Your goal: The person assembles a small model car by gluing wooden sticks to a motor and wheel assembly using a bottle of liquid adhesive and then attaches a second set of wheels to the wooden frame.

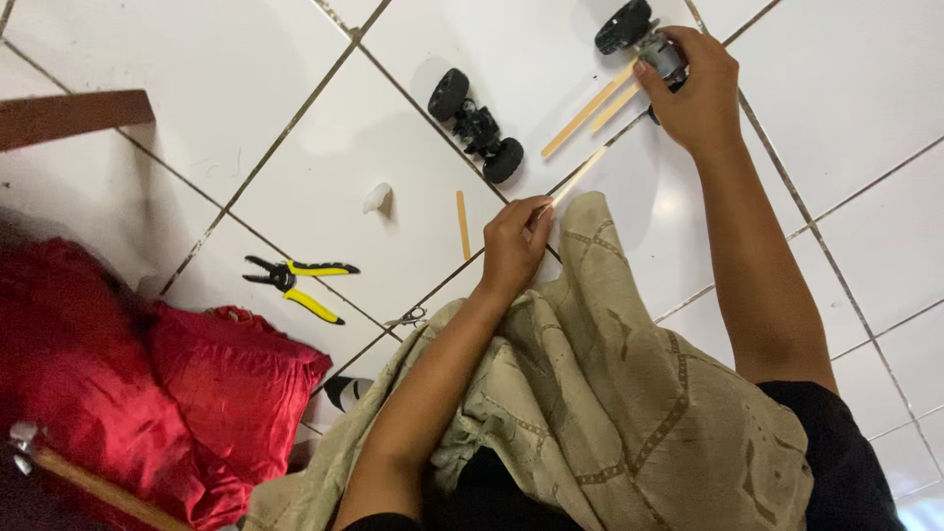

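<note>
two hands [513, 241], two wheel axle assemblies [477, 126], four wooden sticks [463, 225], one pair of yellow-handled pliers [300, 283], two red cushions [236, 379]

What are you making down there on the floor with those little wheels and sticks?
A person sits on a white tiled floor. The right hand grips a small motor-and-wheel assembly with flat wooden sticks attached. The left hand pinches one end of another thin wooden stick. A second wheel pair, a loose stick and yellow-handled pliers lie nearby, untouched.
</note>
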